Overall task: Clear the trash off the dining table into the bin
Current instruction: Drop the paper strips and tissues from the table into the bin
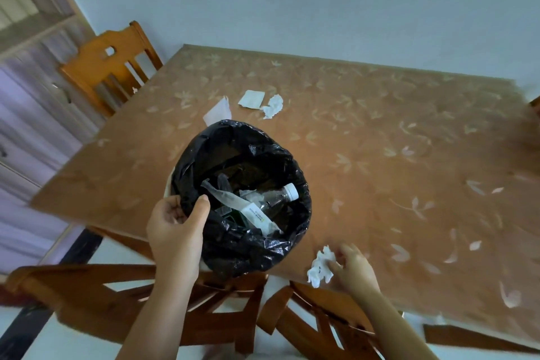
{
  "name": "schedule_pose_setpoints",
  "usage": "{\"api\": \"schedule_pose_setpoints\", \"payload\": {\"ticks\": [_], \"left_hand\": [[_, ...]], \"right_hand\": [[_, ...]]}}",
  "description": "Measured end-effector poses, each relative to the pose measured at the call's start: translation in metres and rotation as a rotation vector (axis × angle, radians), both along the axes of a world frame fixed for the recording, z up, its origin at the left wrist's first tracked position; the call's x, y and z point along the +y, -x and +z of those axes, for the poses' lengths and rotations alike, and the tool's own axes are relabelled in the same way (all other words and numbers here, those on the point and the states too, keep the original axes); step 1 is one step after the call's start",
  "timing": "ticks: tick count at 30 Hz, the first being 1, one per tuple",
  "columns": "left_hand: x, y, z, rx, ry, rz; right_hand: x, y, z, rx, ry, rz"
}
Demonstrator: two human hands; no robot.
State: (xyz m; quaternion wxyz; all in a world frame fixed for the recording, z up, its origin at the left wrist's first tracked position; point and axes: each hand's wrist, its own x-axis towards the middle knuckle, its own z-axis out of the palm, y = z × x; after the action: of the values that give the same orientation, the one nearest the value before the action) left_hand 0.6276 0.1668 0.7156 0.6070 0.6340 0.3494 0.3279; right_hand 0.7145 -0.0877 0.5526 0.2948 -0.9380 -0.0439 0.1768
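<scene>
A bin [187,166] lined with a black bag is held over the near edge of the dining table [380,140]. My left hand [175,228] grips its near rim. Inside lie a clear plastic bottle [277,199] with a white cap and a white wrapper [254,213]. My right hand [353,269] pinches a crumpled white tissue [320,267] at the table's near edge, right of the bin. Beyond the bin lie a flat white paper [217,111], a white square packet [251,99] and another crumpled tissue [273,107].
Wooden chairs stand at the near edge [222,313] and at the far left corner [108,67]. A cabinet [29,67] fills the left side. The wall runs behind the table. The table carries a tan cloth with a leaf pattern.
</scene>
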Motion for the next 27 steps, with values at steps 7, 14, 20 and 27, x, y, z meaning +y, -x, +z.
{"api": "schedule_pose_setpoints", "payload": {"ticks": [7,14,20,27], "left_hand": [[0.001,0.005,0.001,-0.003,0.027,0.013],[0.004,-0.002,0.003,-0.007,0.022,0.001],[0.006,-0.016,0.010,-0.018,0.024,-0.070],[0.003,-0.034,0.020,-0.037,0.025,-0.170]], "right_hand": [[0.000,-0.005,0.007,0.006,-0.161,-0.108],[-0.004,-0.019,0.040,-0.083,-0.341,-0.299],[0.000,-0.032,0.098,-0.278,-0.452,-0.342],[0.015,-0.040,0.169,-0.436,-0.592,-0.283]]}}
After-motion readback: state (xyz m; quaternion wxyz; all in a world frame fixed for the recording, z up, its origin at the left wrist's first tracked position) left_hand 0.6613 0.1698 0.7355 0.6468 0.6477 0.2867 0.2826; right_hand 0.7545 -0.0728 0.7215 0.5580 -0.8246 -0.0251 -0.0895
